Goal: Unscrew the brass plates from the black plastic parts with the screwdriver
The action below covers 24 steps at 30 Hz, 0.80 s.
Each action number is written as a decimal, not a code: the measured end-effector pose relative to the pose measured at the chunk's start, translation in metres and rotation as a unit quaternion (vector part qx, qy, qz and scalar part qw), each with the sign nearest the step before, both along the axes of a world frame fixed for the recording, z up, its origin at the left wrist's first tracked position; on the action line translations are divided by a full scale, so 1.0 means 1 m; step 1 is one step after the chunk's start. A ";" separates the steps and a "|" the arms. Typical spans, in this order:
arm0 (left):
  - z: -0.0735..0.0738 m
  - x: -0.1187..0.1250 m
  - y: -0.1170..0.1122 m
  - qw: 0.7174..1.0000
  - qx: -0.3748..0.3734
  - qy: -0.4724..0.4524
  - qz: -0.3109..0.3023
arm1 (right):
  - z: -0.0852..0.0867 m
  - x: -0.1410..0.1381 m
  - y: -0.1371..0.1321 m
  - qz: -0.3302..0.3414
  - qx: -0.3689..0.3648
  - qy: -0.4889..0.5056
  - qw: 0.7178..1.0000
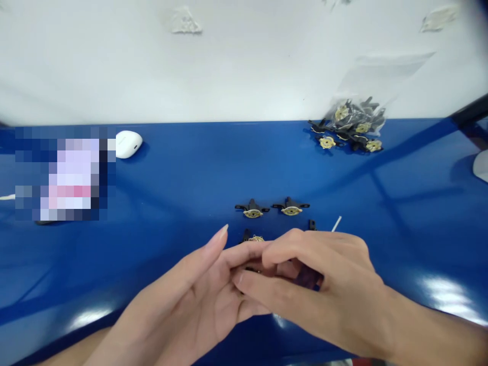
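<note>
A: At six o'clock on the glossy blue table [190, 168], a small black plastic part with a brass-coloured round centre [254, 238] shows only as an edge above the meeting fingertips.

B: Grip?

A: The right hand [324, 284] is curled tight, fingertips pinched closed on the part. The left hand [198, 300] is half open, forefinger straight, thumb against the part. Whether it clamps, I cannot tell.

B: Handling advice?

A: In my judgement, hold by the black wings, keep pressure light and work low over the table.

B: Surroundings?

A: Two matching black-and-brass parts [252, 210] lie close by at twelve o'clock and a thin white stick [336, 223] at one. Farther off, a clear plastic bag of the same parts [356, 122] is at one and a white rounded plastic object [127, 144] at ten.
</note>
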<state>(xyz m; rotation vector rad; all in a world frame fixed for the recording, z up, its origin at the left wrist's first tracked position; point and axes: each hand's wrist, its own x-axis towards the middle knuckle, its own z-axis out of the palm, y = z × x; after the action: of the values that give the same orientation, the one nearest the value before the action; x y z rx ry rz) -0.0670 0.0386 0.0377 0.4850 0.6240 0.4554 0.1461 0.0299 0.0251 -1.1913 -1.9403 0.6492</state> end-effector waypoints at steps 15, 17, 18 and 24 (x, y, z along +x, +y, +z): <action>0.000 0.000 0.008 0.995 0.014 -0.025 0.099 | 0.014 0.031 0.014 0.083 0.078 -0.076 0.991; 0.000 -0.001 0.010 0.996 0.018 -0.018 0.083 | 0.018 0.036 0.012 0.092 0.051 -0.051 0.993; 0.001 -0.001 0.010 0.997 0.020 -0.016 0.075 | 0.020 0.038 0.011 0.104 0.039 -0.042 0.993; 0.003 -0.001 0.012 0.998 0.025 0.004 0.059 | 0.025 0.041 0.009 0.078 0.034 -0.008 0.996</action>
<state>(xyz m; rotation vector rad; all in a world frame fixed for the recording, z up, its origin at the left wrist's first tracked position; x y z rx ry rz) -0.0676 0.0504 0.0404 0.4993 0.6518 0.5818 0.1876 0.0387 0.0497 -1.0128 -2.0672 0.6513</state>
